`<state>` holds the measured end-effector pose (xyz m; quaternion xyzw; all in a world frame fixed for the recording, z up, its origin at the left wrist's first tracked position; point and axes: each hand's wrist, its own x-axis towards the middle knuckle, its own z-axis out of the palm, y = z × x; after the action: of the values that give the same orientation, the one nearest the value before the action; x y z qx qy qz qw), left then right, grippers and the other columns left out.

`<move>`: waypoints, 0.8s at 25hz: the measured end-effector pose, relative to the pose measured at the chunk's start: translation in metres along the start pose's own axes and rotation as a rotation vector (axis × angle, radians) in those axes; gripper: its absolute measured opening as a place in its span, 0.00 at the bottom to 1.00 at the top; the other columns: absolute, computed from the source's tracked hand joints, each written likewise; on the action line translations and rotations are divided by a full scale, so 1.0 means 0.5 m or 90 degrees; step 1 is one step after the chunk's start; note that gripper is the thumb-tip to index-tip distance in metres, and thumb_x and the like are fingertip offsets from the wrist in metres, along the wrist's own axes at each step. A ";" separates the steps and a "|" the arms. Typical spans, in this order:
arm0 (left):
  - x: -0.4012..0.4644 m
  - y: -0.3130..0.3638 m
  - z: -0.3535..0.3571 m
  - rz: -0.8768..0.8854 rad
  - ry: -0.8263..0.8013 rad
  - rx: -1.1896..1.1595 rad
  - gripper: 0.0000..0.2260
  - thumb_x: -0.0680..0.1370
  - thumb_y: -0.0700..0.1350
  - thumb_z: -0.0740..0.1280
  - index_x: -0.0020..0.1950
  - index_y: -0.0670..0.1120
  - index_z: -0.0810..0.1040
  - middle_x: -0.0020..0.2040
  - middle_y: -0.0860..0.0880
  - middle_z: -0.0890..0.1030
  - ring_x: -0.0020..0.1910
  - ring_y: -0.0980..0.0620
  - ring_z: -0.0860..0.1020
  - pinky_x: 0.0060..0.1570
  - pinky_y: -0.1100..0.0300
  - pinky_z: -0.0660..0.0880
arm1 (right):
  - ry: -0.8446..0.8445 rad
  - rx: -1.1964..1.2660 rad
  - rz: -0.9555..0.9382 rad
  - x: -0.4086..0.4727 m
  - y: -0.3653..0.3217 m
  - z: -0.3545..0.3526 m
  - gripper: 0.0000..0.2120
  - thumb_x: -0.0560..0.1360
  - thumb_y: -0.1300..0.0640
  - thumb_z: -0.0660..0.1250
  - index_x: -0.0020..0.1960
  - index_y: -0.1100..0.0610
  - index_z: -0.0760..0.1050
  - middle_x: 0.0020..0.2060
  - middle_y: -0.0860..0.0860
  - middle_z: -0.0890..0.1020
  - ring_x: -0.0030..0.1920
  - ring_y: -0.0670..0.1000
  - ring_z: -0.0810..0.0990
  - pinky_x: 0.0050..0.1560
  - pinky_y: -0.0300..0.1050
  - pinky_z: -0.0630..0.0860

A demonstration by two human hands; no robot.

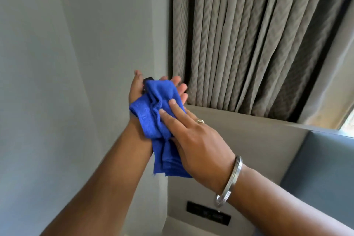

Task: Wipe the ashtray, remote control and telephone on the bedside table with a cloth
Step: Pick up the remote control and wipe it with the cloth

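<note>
Both hands are raised in front of the wall and curtain. My left hand (137, 90) lies palm up and cradles a black object (147, 80), likely the remote control; only its dark tip shows past the cloth. A blue cloth (153, 113) is draped over that object and hangs down below the hands. My right hand (193, 136) presses flat on the cloth from above, thumb under it, with a ring on one finger and a metal bangle on the wrist. The ashtray, the telephone and the bedside table top are out of view.
A grey pleated curtain (249, 44) hangs behind the hands, above a beige padded headboard panel (249, 140). A pale wall (57, 63) fills the left. A black switch panel (208, 214) sits low on the panel. Blue upholstery (321, 168) is at the right.
</note>
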<state>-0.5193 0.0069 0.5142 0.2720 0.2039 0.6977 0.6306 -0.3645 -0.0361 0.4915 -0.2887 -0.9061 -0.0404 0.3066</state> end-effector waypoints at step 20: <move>0.036 0.012 0.013 -0.040 -0.106 0.076 0.35 0.75 0.72 0.59 0.51 0.40 0.81 0.54 0.44 0.82 0.54 0.43 0.81 0.63 0.47 0.73 | -0.002 0.016 0.014 0.028 0.051 -0.018 0.28 0.73 0.56 0.65 0.72 0.50 0.64 0.69 0.55 0.71 0.62 0.60 0.75 0.58 0.54 0.75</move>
<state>-0.5208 0.0236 0.5251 0.3597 0.2004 0.6393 0.6494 -0.3548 -0.0100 0.5042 -0.2950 -0.9037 -0.0254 0.3093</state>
